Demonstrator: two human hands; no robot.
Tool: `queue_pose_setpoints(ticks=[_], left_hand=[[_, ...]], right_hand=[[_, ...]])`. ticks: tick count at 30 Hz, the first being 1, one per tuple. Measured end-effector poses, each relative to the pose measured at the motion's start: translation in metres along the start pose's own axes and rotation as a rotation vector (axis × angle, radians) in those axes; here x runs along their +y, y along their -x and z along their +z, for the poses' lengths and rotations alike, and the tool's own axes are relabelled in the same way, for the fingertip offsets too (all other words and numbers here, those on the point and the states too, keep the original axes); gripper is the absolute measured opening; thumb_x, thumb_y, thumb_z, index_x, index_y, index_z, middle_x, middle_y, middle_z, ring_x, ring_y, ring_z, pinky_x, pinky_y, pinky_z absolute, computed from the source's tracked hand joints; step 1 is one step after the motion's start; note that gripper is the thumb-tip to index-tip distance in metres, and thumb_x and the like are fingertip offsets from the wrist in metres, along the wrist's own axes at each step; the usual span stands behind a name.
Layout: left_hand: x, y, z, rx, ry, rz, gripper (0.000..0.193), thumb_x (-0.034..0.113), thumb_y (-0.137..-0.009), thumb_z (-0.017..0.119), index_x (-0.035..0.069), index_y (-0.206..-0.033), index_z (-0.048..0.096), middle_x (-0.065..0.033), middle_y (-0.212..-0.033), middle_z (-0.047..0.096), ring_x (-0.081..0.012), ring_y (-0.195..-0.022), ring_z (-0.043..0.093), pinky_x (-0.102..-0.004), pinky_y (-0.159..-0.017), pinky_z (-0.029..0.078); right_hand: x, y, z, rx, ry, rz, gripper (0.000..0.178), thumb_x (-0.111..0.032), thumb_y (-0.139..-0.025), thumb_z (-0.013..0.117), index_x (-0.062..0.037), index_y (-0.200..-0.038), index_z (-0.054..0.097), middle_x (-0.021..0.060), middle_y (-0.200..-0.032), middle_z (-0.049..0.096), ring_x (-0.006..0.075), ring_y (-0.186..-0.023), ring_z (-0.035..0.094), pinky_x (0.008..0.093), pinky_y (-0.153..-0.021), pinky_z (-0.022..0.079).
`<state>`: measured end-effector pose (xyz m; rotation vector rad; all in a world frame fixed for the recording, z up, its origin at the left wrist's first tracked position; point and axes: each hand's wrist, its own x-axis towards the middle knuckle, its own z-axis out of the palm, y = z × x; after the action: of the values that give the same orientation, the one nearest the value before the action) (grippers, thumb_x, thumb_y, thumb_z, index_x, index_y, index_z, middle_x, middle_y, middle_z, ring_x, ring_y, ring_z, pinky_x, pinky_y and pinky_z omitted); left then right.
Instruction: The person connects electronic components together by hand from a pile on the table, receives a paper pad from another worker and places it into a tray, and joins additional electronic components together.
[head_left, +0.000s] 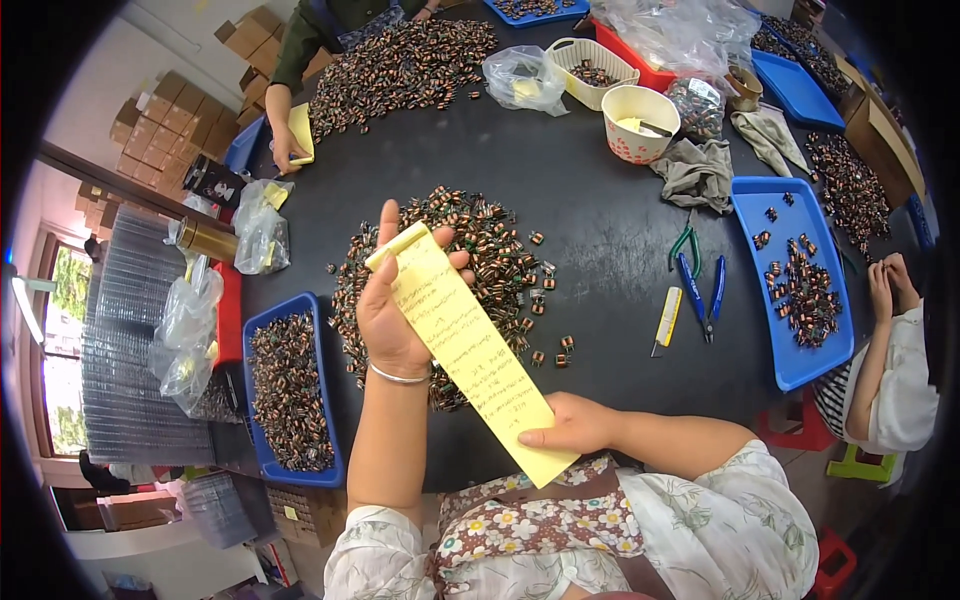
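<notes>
A long strip of yellow note paper [470,345] covered in handwriting slants across the middle, its far end folded or curled over. My left hand [395,315], with a silver bangle at the wrist, holds that far end between thumb and fingers; the fingers show behind the paper. At the near end my right hand [572,424] grips the paper, thumb on top and fingers hidden beneath. Under and beyond the paper lies a heap of small copper-wound parts [490,240], partly covered by my left hand and the paper.
Right of the heap lie pliers [708,295], green-handled cutters [686,240] and a yellow-and-white cutter knife [668,318]. Blue trays of parts stand at left [335,440] and right [845,350]. A co-worker's hand [287,150] is far left; another's hands [890,285] are at right.
</notes>
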<state>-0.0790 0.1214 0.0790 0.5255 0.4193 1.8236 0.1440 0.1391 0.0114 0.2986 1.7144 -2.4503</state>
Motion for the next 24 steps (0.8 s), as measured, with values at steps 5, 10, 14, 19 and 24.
queue_pose_setpoints(ticks=[5,10,14,19,24], left_hand=[[-0.016,-0.003,-0.003,0.004,0.042,-0.014,0.048,0.022,-0.094,0.038,0.017,-0.139,0.024,-0.0210,-0.119,0.051,-0.0343,-0.097,0.058,-0.0467,-0.082,0.050],[-0.031,0.009,-0.018,0.183,0.068,-0.148,0.043,0.026,-0.093,0.040,0.003,-0.129,0.037,-0.0193,-0.118,0.051,-0.0331,-0.096,0.057,-0.0448,-0.082,0.050],[-0.047,0.016,-0.013,0.113,0.062,-0.219,0.045,0.029,-0.092,0.043,-0.001,-0.126,0.039,-0.0195,-0.113,0.054,-0.0323,-0.094,0.058,-0.0446,-0.080,0.051],[-0.073,0.035,0.011,0.112,-0.011,-0.242,0.054,0.018,-0.088,0.049,0.001,-0.134,0.027,-0.0217,-0.109,0.054,-0.0327,-0.093,0.060,-0.0438,-0.081,0.051],[-0.078,0.051,0.017,0.134,-0.121,-0.363,0.057,0.011,-0.085,0.052,0.003,-0.135,0.026,-0.0215,-0.105,0.056,-0.0351,-0.096,0.060,-0.0450,-0.083,0.050]], right_hand=[[0.010,0.000,-0.004,0.029,0.074,-0.073,0.034,-0.023,-0.088,0.057,-0.0007,-0.113,0.056,0.0072,-0.097,0.064,0.0118,-0.086,0.058,0.0291,-0.078,0.048],[-0.002,0.002,-0.012,0.079,0.046,-0.032,0.035,-0.024,-0.086,0.060,0.0009,-0.111,0.057,0.0061,-0.096,0.064,0.0104,-0.085,0.059,0.0277,-0.075,0.049],[0.000,0.004,-0.016,0.103,0.059,-0.051,0.035,-0.025,-0.086,0.061,-0.0001,-0.110,0.058,0.0061,-0.095,0.064,0.0103,-0.084,0.060,0.0278,-0.073,0.049],[0.001,0.006,-0.019,0.159,0.084,-0.033,0.033,-0.026,-0.086,0.061,-0.0030,-0.110,0.059,0.0051,-0.094,0.064,0.0105,-0.085,0.060,0.0274,-0.074,0.049],[0.006,0.005,-0.015,0.225,0.042,-0.194,0.030,-0.024,-0.086,0.061,-0.0037,-0.107,0.060,0.0041,-0.092,0.063,0.0107,-0.085,0.058,0.0264,-0.076,0.047]])
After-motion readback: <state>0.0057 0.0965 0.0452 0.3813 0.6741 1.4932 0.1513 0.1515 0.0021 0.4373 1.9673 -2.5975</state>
